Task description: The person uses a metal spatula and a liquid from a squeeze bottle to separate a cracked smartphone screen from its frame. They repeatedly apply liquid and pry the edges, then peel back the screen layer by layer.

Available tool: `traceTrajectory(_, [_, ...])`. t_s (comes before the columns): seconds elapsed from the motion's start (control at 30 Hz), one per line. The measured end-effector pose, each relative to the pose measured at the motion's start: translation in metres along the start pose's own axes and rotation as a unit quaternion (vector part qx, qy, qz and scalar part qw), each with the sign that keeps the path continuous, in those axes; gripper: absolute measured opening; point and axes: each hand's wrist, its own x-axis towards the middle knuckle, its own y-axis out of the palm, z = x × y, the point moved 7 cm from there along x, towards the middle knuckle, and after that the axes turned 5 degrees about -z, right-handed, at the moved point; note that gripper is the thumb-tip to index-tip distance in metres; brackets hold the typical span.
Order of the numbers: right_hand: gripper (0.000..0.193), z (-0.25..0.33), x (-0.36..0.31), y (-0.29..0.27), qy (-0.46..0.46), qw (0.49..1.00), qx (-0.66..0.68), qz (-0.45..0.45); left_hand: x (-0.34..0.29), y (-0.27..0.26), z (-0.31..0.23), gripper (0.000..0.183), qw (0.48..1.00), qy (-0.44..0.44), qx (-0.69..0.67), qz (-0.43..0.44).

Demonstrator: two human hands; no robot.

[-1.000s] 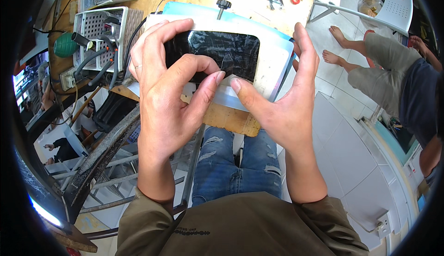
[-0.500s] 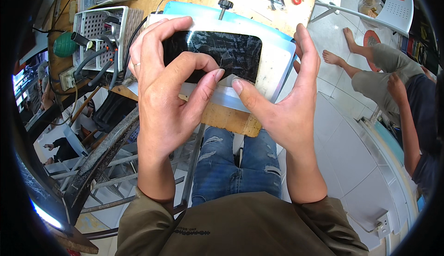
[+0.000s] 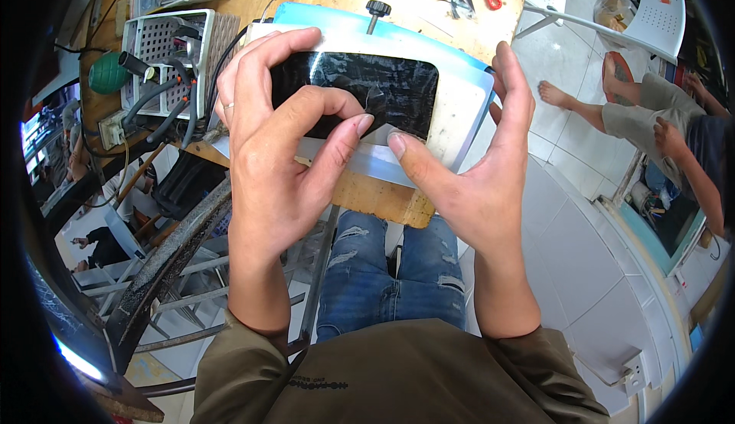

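– I only have the head view; where does it put the screen?

– I see the dark screen (image 3: 402,91) lying on the white pad (image 3: 457,106), with the desk (image 3: 383,196) under it. It sits between both hands, its left end partly behind the fingers

– Which step would you say is in hand?

– I'd judge it to be fine fingertip work at the screen's near edge, where a pale, pointed patch (image 3: 380,134) shows between the two thumbs. I can't tell from here what that patch is

– And the left hand?

– The left hand (image 3: 269,144) arches over the screen's left end, index finger bent in until its tip comes close to the thumb. It looks like a pinch, but I can't make out whether those tips close on anything

– The right?

– The right hand (image 3: 482,183) is spread wide: thumb reaching in by the patch, fingers raised off to the pad's right side. I read the thumb as steadying the edge, though I can't confirm contact

– What does the next move call for?

– In my judgement, light pressure, a sure hold on that edge before any pull, and the right thumb as a brace; a hasty tug could shift the screen
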Motion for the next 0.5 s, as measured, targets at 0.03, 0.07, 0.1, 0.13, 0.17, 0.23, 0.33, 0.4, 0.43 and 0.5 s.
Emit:
traceTrajectory(0.03, [0.122,0.002,0.0,0.0,-0.011,1.0,-0.008,-0.002,0.0,0.0,0.001,0.016,1.0,0.0,0.0,0.001])
traceTrajectory(0.07, [0.121,0.004,0.0,0.0,-0.016,1.0,-0.013,-0.005,0.0,0.0,0.001,0.017,1.0,0.0,-0.001,0.002])
traceTrajectory(0.1, [0.121,0.006,0.0,0.0,-0.022,1.0,-0.019,-0.008,0.0,0.0,0.001,0.017,1.0,-0.001,0.0,0.002])
traceTrajectory(0.13, [0.121,0.008,0.0,0.0,-0.023,0.999,-0.027,-0.008,0.0,0.0,0.002,0.017,1.0,-0.003,0.0,0.003])
traceTrajectory(0.17, [0.12,0.009,0.0,0.001,-0.025,0.999,-0.034,-0.009,0.0,-0.001,0.002,0.017,1.0,-0.004,0.0,0.004])
traceTrajectory(0.23, [0.121,0.012,0.001,0.002,-0.031,0.999,-0.041,-0.009,0.0,-0.001,0.002,0.018,1.0,-0.005,0.003,0.004])
traceTrajectory(0.33, [0.121,0.017,0.001,0.004,-0.044,0.998,-0.047,-0.009,0.001,-0.001,0.002,0.018,1.0,-0.006,0.0,0.0])
traceTrajectory(0.4, [0.121,0.019,0.0,0.005,-0.048,0.997,-0.064,-0.005,-0.001,-0.002,0.0,0.018,1.0,-0.012,-0.005,0.005])
traceTrajectory(0.43, [0.121,0.02,-0.001,0.005,-0.046,0.997,-0.066,-0.002,-0.001,-0.002,0.0,0.018,1.0,-0.012,-0.006,0.005])
traceTrajectory(0.5, [0.122,0.021,-0.001,0.005,-0.043,0.996,-0.073,0.002,-0.001,-0.002,0.0,0.018,1.0,-0.012,-0.007,0.005])
